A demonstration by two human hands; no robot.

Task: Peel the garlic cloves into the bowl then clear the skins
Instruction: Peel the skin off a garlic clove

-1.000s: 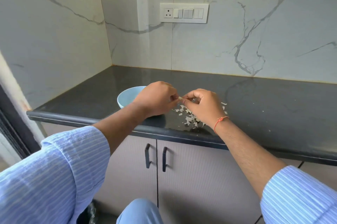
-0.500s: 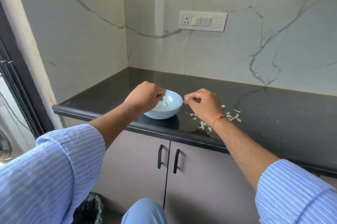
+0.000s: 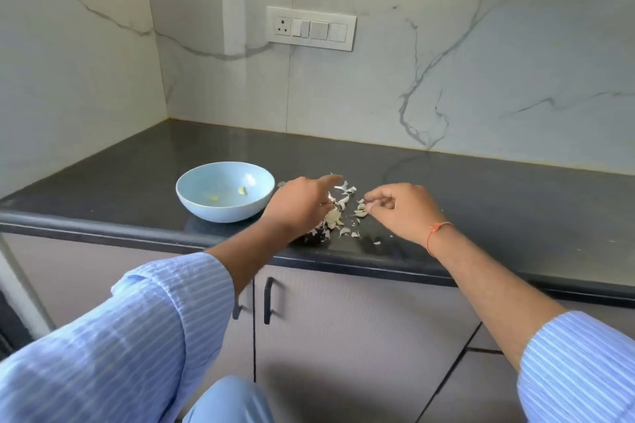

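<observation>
A light blue bowl (image 3: 220, 213) stands on the black counter (image 3: 498, 202), left of my hands. Two small peeled garlic cloves (image 3: 242, 190) lie inside it. A scatter of white garlic skins (image 3: 336, 217) covers the counter near the front edge, right of the bowl. My left hand (image 3: 298, 206) hovers over the left part of the skins with its index finger stretched forward. To the right of the pile is my right hand (image 3: 405, 213), its fingers curled and its fingertips pinching a bit of skin. An unpeeled clove cannot be made out among the skins.
Marble walls close the counter at the back and left. A switch panel (image 3: 311, 28) sits on the back wall. Below the counter edge are grey cabinet doors with two black handles (image 3: 268, 300).
My left hand has left the bowl and moved right over the skins. A peeled clove now lies in the bowl. My right hand stays by the pile.
</observation>
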